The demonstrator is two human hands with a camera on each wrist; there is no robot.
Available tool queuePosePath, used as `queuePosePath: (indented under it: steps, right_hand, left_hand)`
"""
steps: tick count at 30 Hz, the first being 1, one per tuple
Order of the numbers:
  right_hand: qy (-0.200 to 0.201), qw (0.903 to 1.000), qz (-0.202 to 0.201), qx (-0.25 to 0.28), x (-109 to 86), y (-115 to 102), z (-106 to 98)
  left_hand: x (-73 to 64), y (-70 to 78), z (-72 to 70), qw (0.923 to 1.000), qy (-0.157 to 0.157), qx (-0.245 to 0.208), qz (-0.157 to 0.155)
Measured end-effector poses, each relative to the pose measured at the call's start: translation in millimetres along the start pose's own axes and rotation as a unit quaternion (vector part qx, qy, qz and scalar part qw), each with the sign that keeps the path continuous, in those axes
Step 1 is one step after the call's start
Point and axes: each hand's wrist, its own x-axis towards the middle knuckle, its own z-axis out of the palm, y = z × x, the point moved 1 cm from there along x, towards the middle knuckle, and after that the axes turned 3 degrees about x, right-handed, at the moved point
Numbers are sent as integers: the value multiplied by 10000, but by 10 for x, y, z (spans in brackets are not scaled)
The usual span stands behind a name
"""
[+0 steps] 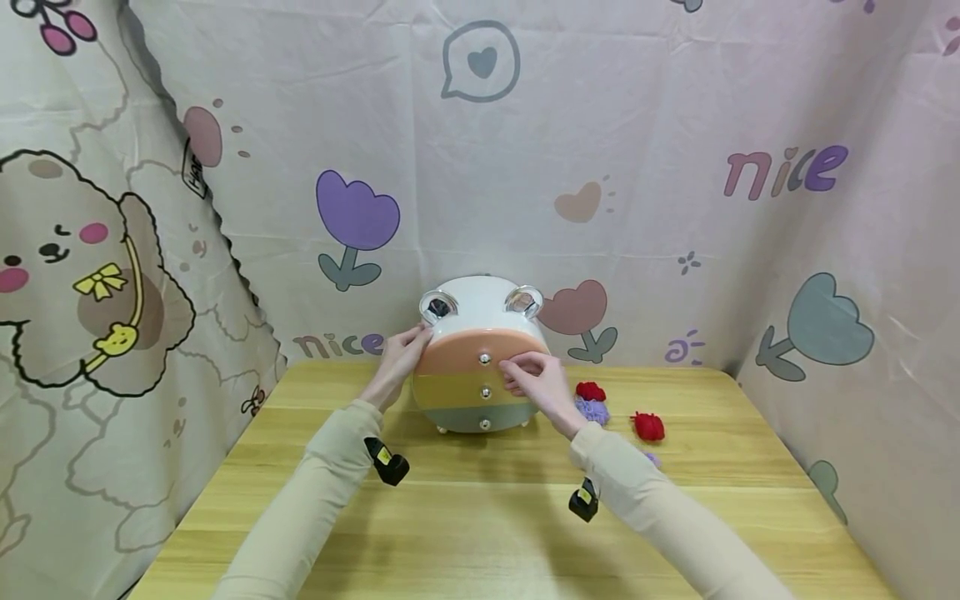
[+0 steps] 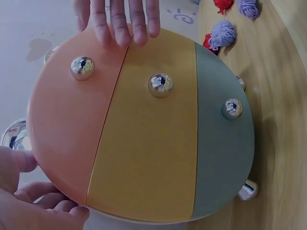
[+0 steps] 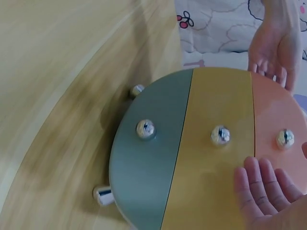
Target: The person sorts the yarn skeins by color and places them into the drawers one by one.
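Note:
A rounded three-drawer box (image 1: pixel 450 392) stands on the wooden table, with orange, yellow and grey-green drawer fronts, each with a round silver knob. Its white top carries two silver frog-like eyes. My left hand (image 1: pixel 401 362) rests against the box's upper left side. In the left wrist view, the thumb (image 2: pixel 26 160) lies at the rim of the orange drawer front (image 2: pixel 62 134), with the other fingers along the side. My right hand (image 1: pixel 543 383) is in front of the box, beside the top knob (image 1: pixel 484 359). Its fingers (image 3: pixel 261 184) extend loosely before the yellow drawer front (image 3: pixel 211 187) and hold nothing.
Right of the box lie red yarn bundles (image 1: pixel 648 427) and a lilac yarn bundle (image 1: pixel 592 410). A small lilac piece (image 1: pixel 652 459) shows beside my right sleeve. The box stands on short silver feet (image 2: pixel 248 190). A printed cloth (image 1: pixel 480 167) hangs behind the table (image 1: pixel 465 533).

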Motion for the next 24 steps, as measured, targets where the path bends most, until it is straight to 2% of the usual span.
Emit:
queuePosePath:
  steps: [11,15,18,24]
  right_hand:
    - [566,9958,-547,465,24,3,259]
    - [701,9946,-515,565,30,20,315]
    - [785,9946,-471,499,29,35,339]
    - [1044,9924,-634,143,41,58,375]
  left_hand:
    - [10,-11,-14,9998,4,160,-84]
    - [3,-18,-19,9999,-34,131,-89]
    - [4,-20,-20,9999,-65,81,-74]
    - [7,-22,-25,10000,-84,16,-35]
